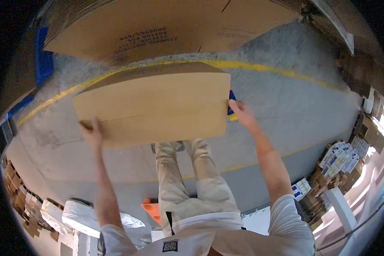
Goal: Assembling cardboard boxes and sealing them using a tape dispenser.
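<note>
Head view: a tan rectangular cardboard box (pixel 158 106) is held out in front of the body, above a grey concrete floor (pixel 286 115), with its broad plain face turned toward the wearer. Its lower left corner is grasped by the bare left hand (pixel 94 133), whose thumb is laid upon that face; the hand is slightly blurred. The box's right edge is met by the fingertips of the bare right hand (pixel 242 112), but it cannot be told whether these are closed on the box or on a small blue, red and yellow object (pixel 231 96), which is partly hidden between hand and edge. Below the box, beige trousers (pixel 196 196) are seen. Beyond it, the floor is crossed by a curved-looking yellow painted line (pixel 260 67), and the far side is filled by a large brown cardboard carton (pixel 170 32) marked with dark print. At far left, a blue upright panel (pixel 44 57) is seen. To the lower right, white-and-blue labelled packages (pixel 339 158) are piled; to the lower left, a white plastic-wrapped bundle (pixel 82 215) is placed, with an orange plastic object (pixel 152 209) near the trousers.
</note>
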Demonstrator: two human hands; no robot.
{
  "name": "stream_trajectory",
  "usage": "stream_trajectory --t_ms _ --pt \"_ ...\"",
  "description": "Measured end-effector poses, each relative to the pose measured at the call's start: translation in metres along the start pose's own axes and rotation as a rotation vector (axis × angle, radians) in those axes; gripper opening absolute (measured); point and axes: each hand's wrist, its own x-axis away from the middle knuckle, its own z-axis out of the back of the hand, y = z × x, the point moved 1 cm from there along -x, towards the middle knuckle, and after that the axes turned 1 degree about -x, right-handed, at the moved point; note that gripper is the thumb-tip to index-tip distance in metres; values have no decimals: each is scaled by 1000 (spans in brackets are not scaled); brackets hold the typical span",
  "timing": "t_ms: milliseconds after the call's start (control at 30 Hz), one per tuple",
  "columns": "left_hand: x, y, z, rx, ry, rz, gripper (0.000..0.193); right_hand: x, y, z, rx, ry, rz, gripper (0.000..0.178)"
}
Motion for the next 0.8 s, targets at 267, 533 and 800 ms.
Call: stream_trajectory --t_ms 267,533,800 --pt "-43 12 118 317 -366 381 49 43 -105 10 -19 -172 -247 71" --pt "-9 365 376 458 -466 -283 58 166 -102 -1 -412 -194 -436 103" --pt "70 755 473 -436 -73 -1376 72 190 -161 -28 -1337 -336 -37 89"
